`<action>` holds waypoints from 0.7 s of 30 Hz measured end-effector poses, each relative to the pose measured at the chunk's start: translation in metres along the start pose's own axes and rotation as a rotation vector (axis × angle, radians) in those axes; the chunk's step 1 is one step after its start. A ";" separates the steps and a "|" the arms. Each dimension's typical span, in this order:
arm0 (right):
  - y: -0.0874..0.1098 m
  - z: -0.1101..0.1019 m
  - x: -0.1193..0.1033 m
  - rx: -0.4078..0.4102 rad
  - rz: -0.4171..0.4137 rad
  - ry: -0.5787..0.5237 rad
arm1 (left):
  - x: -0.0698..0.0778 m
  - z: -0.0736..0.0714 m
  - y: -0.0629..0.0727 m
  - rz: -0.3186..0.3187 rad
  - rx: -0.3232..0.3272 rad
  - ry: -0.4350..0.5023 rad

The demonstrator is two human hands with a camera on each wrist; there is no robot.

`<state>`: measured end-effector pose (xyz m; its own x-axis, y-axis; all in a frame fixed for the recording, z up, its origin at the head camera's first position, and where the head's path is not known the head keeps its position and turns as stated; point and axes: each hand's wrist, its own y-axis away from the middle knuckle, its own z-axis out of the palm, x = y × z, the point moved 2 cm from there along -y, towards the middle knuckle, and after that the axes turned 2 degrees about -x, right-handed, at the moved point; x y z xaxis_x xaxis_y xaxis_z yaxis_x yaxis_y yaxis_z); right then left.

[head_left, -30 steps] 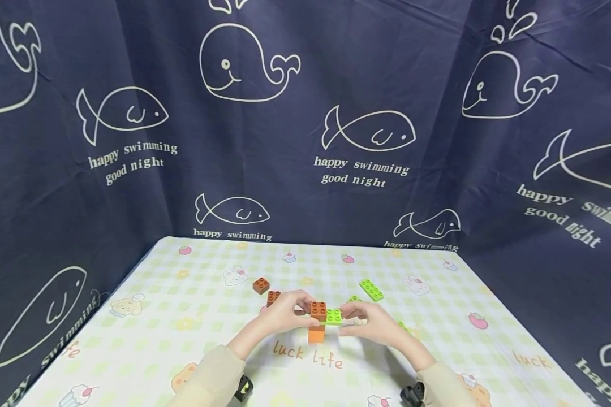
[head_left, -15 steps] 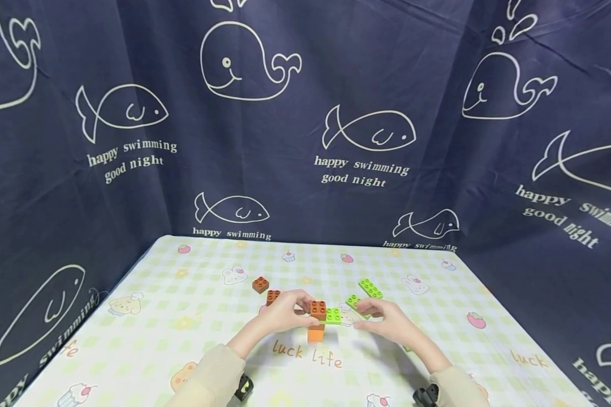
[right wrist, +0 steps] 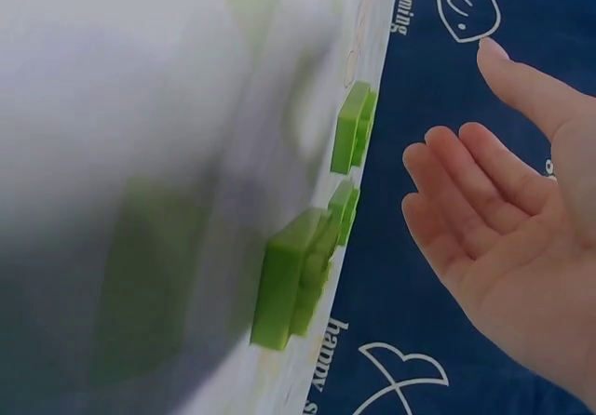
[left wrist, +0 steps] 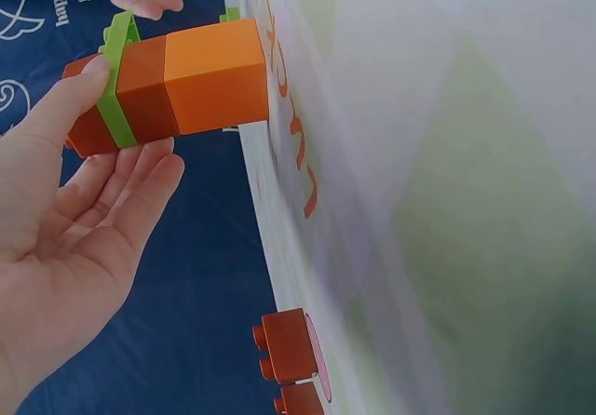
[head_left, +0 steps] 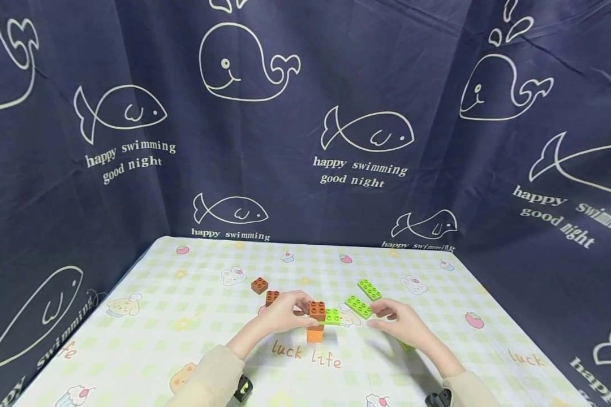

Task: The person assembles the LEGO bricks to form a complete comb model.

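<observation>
A small tower of building blocks stands near the table's middle: an orange brick (head_left: 314, 335) at the bottom, a brown brick (left wrist: 147, 87) over it, then a green plate (head_left: 332, 316), with another brown brick (head_left: 317, 308) on top. Out to the right of the tower juts the green plate. My left hand (head_left: 284, 314) pinches the upper part from the left, thumb on one side and fingers on the other. To the right, my right hand (head_left: 399, 322) holds nothing, its fingers loosely bent and apart from the tower. It hovers beside a loose green plate (head_left: 358, 306).
Two loose brown bricks, one farther back (head_left: 259, 285) and one by the left hand (head_left: 272, 298), lie on the patterned tablecloth (head_left: 214, 316). Another green plate (head_left: 369, 289) lies behind, and one more (head_left: 407, 346) is partly hidden under the right forearm. A dark curtain (head_left: 305, 215) stands behind the table.
My right hand has let go of the green plate on the tower and moved off to the right, uncovering the loose plate. The left hand has kept its hold.
</observation>
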<state>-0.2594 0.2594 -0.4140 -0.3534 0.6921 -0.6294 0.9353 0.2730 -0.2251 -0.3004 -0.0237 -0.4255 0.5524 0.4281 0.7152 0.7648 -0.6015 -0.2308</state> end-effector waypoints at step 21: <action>0.018 -0.018 0.017 0.100 0.177 0.107 | 0.000 -0.001 0.001 -0.004 -0.005 0.012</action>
<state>-0.2483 0.2880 -0.4152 -0.1785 0.7918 -0.5841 0.9779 0.0774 -0.1940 -0.2995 -0.0246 -0.4251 0.5457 0.4226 0.7236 0.7653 -0.6030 -0.2249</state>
